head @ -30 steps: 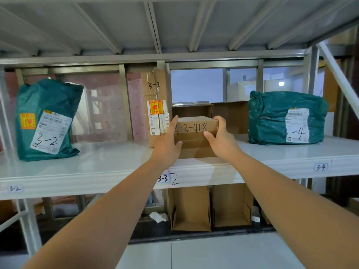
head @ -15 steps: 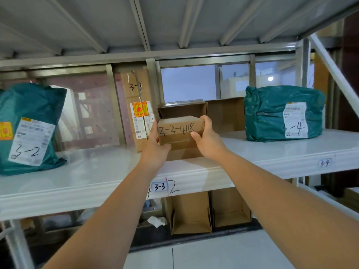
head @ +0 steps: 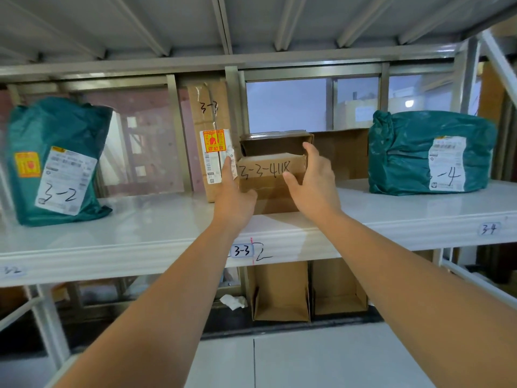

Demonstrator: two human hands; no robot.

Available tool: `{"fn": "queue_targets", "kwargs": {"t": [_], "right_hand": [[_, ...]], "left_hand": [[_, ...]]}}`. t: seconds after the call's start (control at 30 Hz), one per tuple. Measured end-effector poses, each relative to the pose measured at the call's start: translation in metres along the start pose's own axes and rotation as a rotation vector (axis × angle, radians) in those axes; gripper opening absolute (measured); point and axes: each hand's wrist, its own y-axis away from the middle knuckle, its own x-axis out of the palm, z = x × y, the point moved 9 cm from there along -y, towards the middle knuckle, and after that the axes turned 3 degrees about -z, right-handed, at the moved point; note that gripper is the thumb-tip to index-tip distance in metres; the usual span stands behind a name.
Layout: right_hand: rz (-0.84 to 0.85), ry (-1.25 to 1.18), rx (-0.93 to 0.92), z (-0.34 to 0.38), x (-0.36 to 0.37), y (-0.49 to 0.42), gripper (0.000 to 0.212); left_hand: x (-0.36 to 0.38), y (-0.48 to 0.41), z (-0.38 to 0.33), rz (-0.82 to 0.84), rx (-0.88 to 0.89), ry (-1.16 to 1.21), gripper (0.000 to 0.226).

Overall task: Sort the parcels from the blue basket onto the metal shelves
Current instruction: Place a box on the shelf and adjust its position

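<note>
1. White metal shelf [head: 140, 236] runs across the view, and its front lip carries the handwritten tags "3-2" [head: 12, 270], "3-3" [head: 241, 251] and "3-4" [head: 489, 228]. Ribbed panels of the next level sit close overhead.
2. At nine o'clock a green bag marked 3-2 [head: 56, 158] stands upright and well back from the lip, with a wide strip of bare shelf to its right.
3. A tall carton [head: 208, 116] stands on end toward eleven o'clock, against the rear rail.
4. The left hand [head: 233, 200] is at the small box's nine o'clock side. Its fingers [head: 227, 170] are straight, slipped into the narrow gap between the tall carton and the box, and the thumb lies on the box's front face.
5. The small box marked 3-3-4118 [head: 268, 186] rests on the shelf at centre, above the 3-3 tag and set back from the lip. A dark box [head: 275, 145] sits just behind it at twelve o'clock.
6. The right hand [head: 313, 186] is at the box's three o'clock edge. Its fingers [head: 312, 155] stand straight up along that corner, spread wide from the thumb, which crosses the front face.
7. Bare shelf lies between that hand and the green bag marked -4 [head: 419, 152] at two o'clock.
8. Below, at six o'clock, two open cartons [head: 279, 292] stand side by side, with crumpled white paper [head: 232, 301] just to their left.
</note>
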Motion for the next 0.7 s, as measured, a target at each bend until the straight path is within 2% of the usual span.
{"fn": "queue_targets", "kwargs": {"t": [0.1, 0.17, 0.3, 0.43, 0.57, 0.7], "right_hand": [[-0.112, 0.187, -0.29, 0.031, -0.007, 0.011, 0.055], [-0.123, 0.272, -0.456, 0.046, -0.004, 0.019, 0.043], [0.013, 0.361, -0.601, 0.06, 0.009, 0.028, 0.023], [0.065, 0.377, -0.676, 0.079, 0.025, 0.044, 0.019], [0.117, 0.148, -0.744, 0.135, 0.06, 0.083, 0.027], [-0.022, -0.214, -0.84, 0.192, 0.093, 0.141, 0.017]], "left_hand": [[-0.003, 0.016, -0.022, -0.073, 0.111, -0.248, 0.08], [0.002, 0.023, -0.033, -0.068, 0.18, -0.456, 0.071], [0.013, 0.034, -0.039, -0.039, 0.254, -0.776, 0.062], [-0.009, 0.049, -0.044, -0.076, 0.337, -0.961, 0.051], [-0.073, 0.065, -0.033, -0.079, 0.326, -0.969, 0.035], [-0.164, 0.101, -0.006, -0.153, 0.307, -0.877, 0.02]]}}
